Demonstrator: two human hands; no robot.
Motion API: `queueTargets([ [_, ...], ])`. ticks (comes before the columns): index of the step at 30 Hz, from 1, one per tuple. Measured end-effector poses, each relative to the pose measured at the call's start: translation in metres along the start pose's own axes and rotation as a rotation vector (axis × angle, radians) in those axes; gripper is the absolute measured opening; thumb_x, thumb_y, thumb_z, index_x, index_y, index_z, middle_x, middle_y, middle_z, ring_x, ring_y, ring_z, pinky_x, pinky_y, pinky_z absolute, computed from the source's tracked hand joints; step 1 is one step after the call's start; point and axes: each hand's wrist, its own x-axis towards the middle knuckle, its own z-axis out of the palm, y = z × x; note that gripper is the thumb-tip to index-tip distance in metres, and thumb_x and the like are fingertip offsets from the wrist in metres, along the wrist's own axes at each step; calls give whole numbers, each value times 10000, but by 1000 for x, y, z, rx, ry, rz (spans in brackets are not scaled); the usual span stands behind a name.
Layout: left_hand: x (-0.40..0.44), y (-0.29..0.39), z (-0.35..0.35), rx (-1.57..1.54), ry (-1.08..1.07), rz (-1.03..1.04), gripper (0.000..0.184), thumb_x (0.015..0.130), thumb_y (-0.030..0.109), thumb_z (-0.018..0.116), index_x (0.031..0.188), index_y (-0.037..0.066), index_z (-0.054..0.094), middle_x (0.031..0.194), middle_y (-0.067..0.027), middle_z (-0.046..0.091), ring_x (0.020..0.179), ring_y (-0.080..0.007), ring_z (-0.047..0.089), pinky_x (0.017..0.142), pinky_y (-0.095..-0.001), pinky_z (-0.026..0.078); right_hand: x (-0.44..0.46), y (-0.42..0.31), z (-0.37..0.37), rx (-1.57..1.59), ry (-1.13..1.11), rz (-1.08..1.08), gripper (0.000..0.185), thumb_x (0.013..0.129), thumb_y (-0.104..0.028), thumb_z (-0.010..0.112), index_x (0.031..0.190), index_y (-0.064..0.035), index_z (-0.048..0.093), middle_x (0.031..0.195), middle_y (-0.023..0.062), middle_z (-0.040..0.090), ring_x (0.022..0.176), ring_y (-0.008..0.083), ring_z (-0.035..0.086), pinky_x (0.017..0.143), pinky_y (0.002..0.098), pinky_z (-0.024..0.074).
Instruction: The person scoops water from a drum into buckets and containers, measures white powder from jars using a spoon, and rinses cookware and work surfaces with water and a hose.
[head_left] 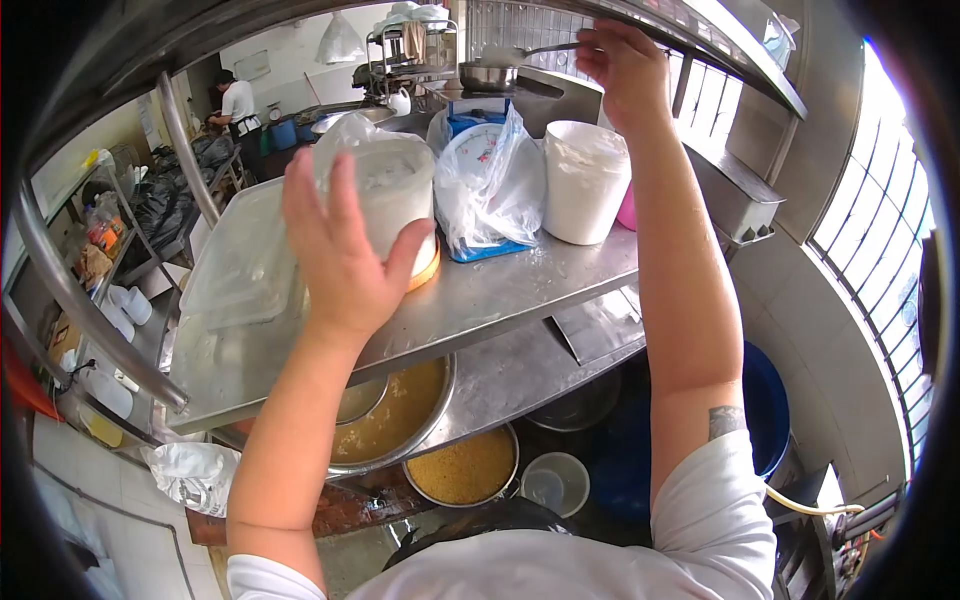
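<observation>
With its fingers spread, my left hand (350, 250) is at the near side of a whitish plastic tub (395, 190) on the steel shelf; whether the palm touches the tub I cannot tell. My right hand (625, 75) is raised at the upper right, its fingers closed on the handle of a spoon (550, 48). The spoon's bowl, heaped with something white, is over a small metal bowl (488, 76). Between the tubs stands a blue scale (480, 150) wrapped in a clear plastic bag. A white bucket (587, 185) stands right of the scale.
A clear lid (240, 255) lies at the shelf's left. Below are a large pan of brownish liquid (400, 410), a pot of yellow grains (465, 465) and a small whitish bucket (555, 484). Metal posts (100, 300) rise at the left. Another person (240, 105) stands in the far background.
</observation>
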Motion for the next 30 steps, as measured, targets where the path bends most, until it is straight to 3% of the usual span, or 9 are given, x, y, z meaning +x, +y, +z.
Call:
queueTargets([
  [2,32,7,8,-54,33,75,893,870,368,831,1542,-5,377,1519,-366,378,1370,-547,421,1124,-569,390,-6,-1,5,-237,-295,-101,227,1039,-72,578,1222,34,662,1077,147,752,869,187,709,807,328,615],
  [8,151,20,74,-191,-396,-197,767,925,432,759,1456,-58,503,1301,-294,669,1227,-428,644,1066,-450,492,-60,-33,-20,-641,-78,-535,228,1019,-97,546,1165,-36,710,1022,87,770,855,167,744,785,304,573],
  [10,182,16,107,-108,-599,-363,865,882,521,776,1471,-51,502,1353,-297,648,1246,-406,648,1066,-426,499,-56,-20,-54,-805,62,-443,241,1011,-135,604,1198,-16,699,996,112,762,834,166,739,765,309,573],
  [12,196,0,141,-217,-710,-373,950,824,555,812,1485,-49,494,1360,-277,655,1260,-352,652,1066,-404,497,-69,-21,-69,-414,46,10,389,992,-188,674,1311,25,611,966,116,730,808,167,714,749,324,573],
  [15,210,20,125,-373,-998,-363,1015,792,531,837,1496,-97,464,1417,-275,616,1289,-327,630,1088,-387,480,-109,-18,-101,-411,139,-196,419,981,-218,726,1306,16,605,1003,105,717,777,126,679,710,273,544],
  [20,191,12,162,-69,-639,-297,819,815,473,785,1428,-19,553,1303,-277,680,1236,-379,663,1034,-418,514,-213,-49,-142,-452,24,53,261,1018,-187,697,1206,-11,656,886,27,683,762,86,654,689,254,519],
  [22,194,37,133,-195,-624,-281,873,853,443,788,1536,13,456,1448,-301,575,1303,-369,613,1090,-400,483,-237,-58,-152,-394,14,202,254,1034,-194,680,1212,-14,654,841,6,674,755,83,655,689,254,524],
  [27,104,172,48,-1041,-586,-280,792,856,237,813,1532,40,451,1400,-230,566,1189,-276,612,1035,-396,508,-284,-103,-152,-170,68,392,424,1073,-302,620,1366,-1,567,1124,101,684,904,150,689,751,298,571],
  [30,26,226,20,-1180,-668,-92,784,825,176,807,1497,-12,450,1400,-216,563,1289,-335,567,1128,-448,428,-332,-128,-142,334,207,575,585,1112,-510,450,1449,-36,511,1315,127,648,1099,233,671,941,415,553],
])
